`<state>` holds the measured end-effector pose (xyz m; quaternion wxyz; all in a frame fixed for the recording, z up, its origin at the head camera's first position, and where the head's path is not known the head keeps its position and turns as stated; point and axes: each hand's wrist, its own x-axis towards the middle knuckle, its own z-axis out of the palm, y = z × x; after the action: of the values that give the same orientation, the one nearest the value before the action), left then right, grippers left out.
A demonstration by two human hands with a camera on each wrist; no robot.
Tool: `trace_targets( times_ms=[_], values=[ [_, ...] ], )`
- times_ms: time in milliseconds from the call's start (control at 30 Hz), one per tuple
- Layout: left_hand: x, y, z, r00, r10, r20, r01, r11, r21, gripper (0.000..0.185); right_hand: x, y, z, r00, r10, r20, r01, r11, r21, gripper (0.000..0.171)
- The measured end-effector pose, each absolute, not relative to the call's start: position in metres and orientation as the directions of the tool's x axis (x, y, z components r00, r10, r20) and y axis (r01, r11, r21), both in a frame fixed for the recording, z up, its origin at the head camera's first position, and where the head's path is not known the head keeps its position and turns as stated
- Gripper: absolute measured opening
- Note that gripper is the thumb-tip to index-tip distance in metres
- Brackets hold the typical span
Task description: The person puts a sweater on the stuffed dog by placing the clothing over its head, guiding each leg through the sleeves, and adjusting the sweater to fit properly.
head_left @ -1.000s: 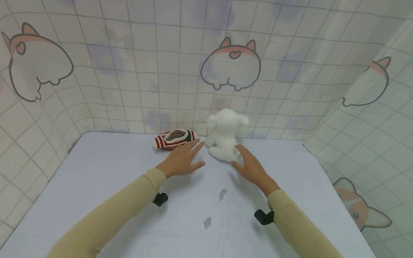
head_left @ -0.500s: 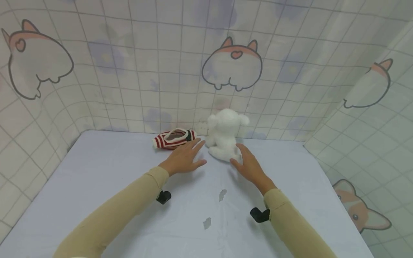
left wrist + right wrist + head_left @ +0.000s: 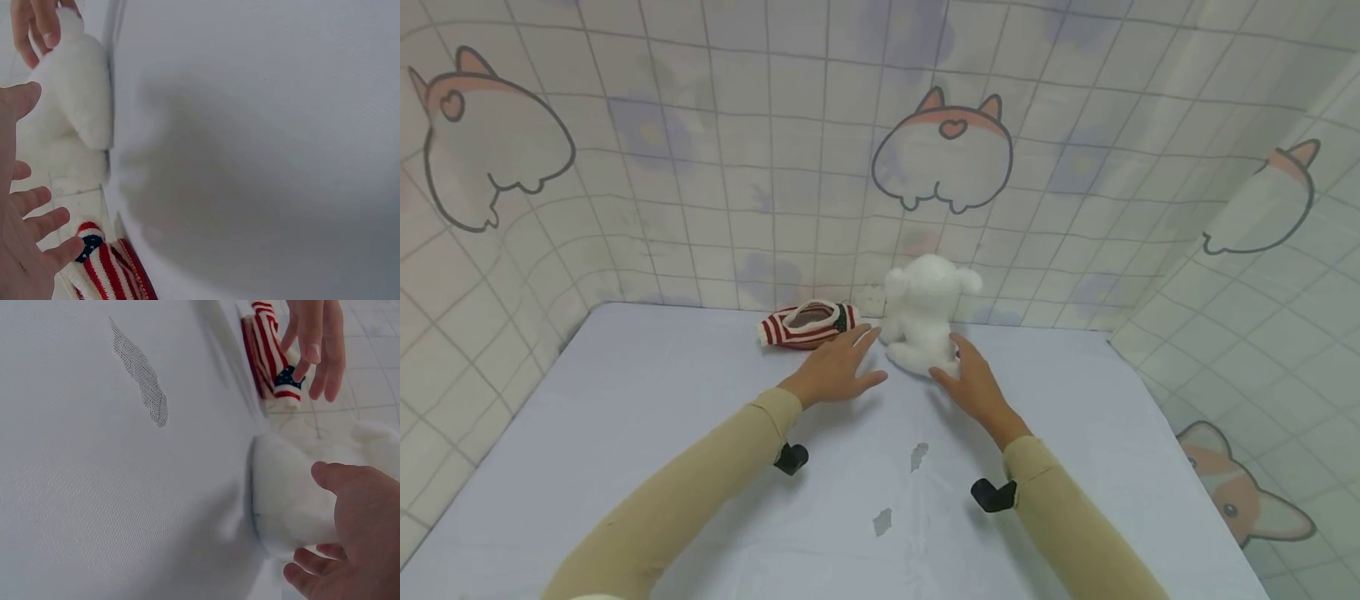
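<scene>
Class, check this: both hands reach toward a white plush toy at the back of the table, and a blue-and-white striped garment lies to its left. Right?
Not quite. The garment is red-and-white striped, as the head view shows. The rest holds: left hand and right hand flank the white plush toy.

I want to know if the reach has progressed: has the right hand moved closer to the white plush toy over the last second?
Yes. The right hand has slid forward and leftward toward the white plush toy, which sits unmoved by the wall.

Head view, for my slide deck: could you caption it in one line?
Both open hands, left and right, flank a white plush beside a striped garment on a table.
</scene>
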<state>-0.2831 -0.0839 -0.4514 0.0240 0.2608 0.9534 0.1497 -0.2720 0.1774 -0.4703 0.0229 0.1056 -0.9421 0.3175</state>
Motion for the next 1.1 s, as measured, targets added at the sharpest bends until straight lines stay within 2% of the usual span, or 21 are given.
trace_targets(
  times_ms=[267,567,1100],
  values=[
    [-0.29,-0.083,-0.451,-0.875,0.482,0.029,0.462,0.817,0.345,0.08,-0.281,0.172,-0.474,-0.985,-0.145,0.097,-0.174,0.754,-0.634,0.079],
    [-0.294,-0.081,-0.458,-0.895,0.443,-0.045,0.381,0.814,0.439,0.082,-0.291,0.165,-0.483,-0.996,-0.043,0.075,-0.084,0.691,-0.718,0.083],
    [-0.3,-0.08,-0.464,-0.903,0.425,-0.063,0.33,0.78,0.532,0.08,-0.303,0.15,-0.491,-0.991,0.084,0.107,-0.023,0.672,-0.74,0.086]
  ],
)
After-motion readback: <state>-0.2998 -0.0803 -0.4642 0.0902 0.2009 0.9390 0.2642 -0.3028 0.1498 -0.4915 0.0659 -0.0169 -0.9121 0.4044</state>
